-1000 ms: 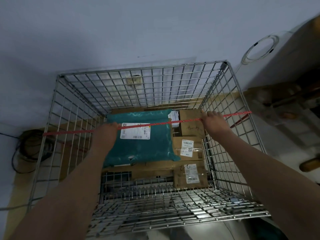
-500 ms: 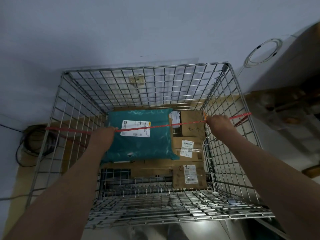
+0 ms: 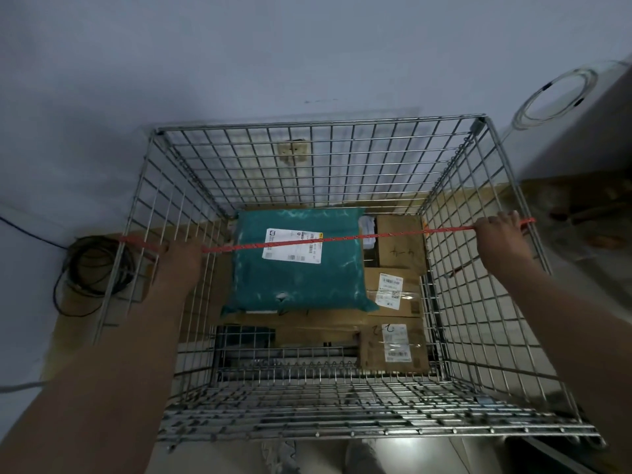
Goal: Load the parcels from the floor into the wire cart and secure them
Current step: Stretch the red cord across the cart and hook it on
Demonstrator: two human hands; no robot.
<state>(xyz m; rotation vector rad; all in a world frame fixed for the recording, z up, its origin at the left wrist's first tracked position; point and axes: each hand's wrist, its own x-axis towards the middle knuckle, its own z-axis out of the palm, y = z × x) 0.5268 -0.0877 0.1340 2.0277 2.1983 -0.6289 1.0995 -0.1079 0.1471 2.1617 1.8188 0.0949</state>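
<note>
Currently, I read the silver wire-mesh cart (image 3: 321, 159) as loaded: a teal plastic mailer bag (image 3: 297, 278) with a white shipping label lies on top at the left-centre of the cart floor, over a flat brown cardboard parcel (image 3: 318, 325). To its right stand three smaller brown cardboard boxes (image 3: 398, 347) in a row from far to near; the middle and near boxes carry white labels, the far one handwritten marks. A small white item (image 3: 367, 229) sits between the mailer and the far box; I cannot identify it.

A red braided cord (image 3: 342, 238) runs across the cart opening, above the parcels, from the left wall to the right wall. My left hand (image 3: 183, 256) is at the cord just inside the left wall; the hand is blurred and its fingers are hidden, so I cannot tell the grip. My right hand (image 3: 501, 234) has its fingers curled round the cord at the right wall's top rail.

A folded wire panel (image 3: 342, 405) covers the near side of the cart and partly hides the lower contents. A coil of black cable (image 3: 94, 268) lies on the floor outside the left wall, and a clear tubing loop (image 3: 557, 94) hangs at upper right. The objects at the right frame edge are too dark to make out.
</note>
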